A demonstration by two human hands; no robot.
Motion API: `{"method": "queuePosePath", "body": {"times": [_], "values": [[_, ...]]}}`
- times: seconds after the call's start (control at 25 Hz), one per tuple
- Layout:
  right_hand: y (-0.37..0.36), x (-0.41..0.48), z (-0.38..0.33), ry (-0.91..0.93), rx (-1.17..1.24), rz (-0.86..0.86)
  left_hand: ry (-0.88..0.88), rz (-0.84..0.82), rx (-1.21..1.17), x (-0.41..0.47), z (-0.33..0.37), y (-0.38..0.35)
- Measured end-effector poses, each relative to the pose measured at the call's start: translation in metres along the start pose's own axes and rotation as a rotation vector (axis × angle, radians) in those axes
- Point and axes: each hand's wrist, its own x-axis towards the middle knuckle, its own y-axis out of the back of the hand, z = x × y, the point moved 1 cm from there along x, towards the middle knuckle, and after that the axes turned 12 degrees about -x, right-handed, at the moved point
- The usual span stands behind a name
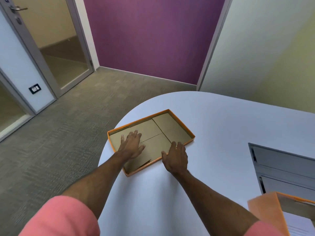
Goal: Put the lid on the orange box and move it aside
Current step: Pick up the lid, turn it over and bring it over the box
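My flat, open left hand (131, 146) and right hand (175, 158), holding nothing, should grip the shallow orange tray (190, 133) at the table's (221, 133) left edge evenly.

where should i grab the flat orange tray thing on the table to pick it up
Take the orange tray by its two short end walls, one hand from each side, thumbs outside and fingers hooked over the rim. It is wide, shallow and open-topped, lying flat on the white table, so a one-sided pinch would likely tip it. The left hand lies flat inside it; the right hand is at its near wall.
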Motion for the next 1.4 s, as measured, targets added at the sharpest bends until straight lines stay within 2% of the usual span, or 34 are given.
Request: {"method": "queuePosePath", "body": {"times": [0.44,0.76,0.92,1.08,1.24,1.4], "values": [[-0.060,0.065,-0.028,-0.296,0.162,-0.170,-0.024,-0.065,0.017,0.101,-0.048,-0.015],[-0.069,0.084,0.002,-0.185,0.143,-0.211,-0.050,-0.063,0.045,0.123,-0.053,-0.021],[-0.068,0.092,0.026,-0.095,0.093,-0.275,0.015,-0.069,0.055,0.126,-0.062,-0.021],[-0.070,0.095,0.037,-0.049,0.075,-0.288,0.057,-0.172,-0.060,0.121,-0.068,-0.028],[-0.067,0.093,0.044,-0.060,0.115,-0.273,0.078,-0.127,-0.160,0.111,-0.063,-0.034],[-0.068,0.074,0.041,-0.321,0.189,-0.121,0.075,-0.034,-0.134,0.099,-0.060,-0.040]]}}
